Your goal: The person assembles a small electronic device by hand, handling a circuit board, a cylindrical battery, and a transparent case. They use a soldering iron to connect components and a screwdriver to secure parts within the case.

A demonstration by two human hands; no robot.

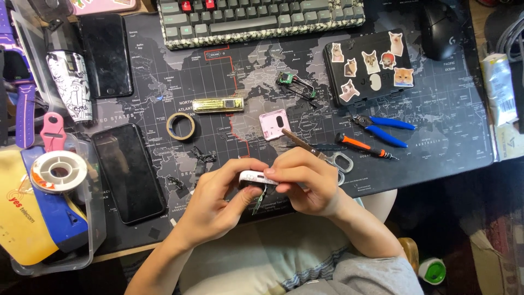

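On the worktop (164,98), a solder spool (59,171) sits at the far left, with a dark phone (128,172) just right of it and a tape ring (180,125) farther off. At the near edge, a small white casing (254,177) is gripped between both hands: the left hand (218,205) is curled under it, the right hand (305,183) pinched over it. A green board (258,201) hangs beneath. Scissors (319,153) lie just beyond the right hand, an orange screwdriver (363,146) and blue pliers (382,130) farther right.
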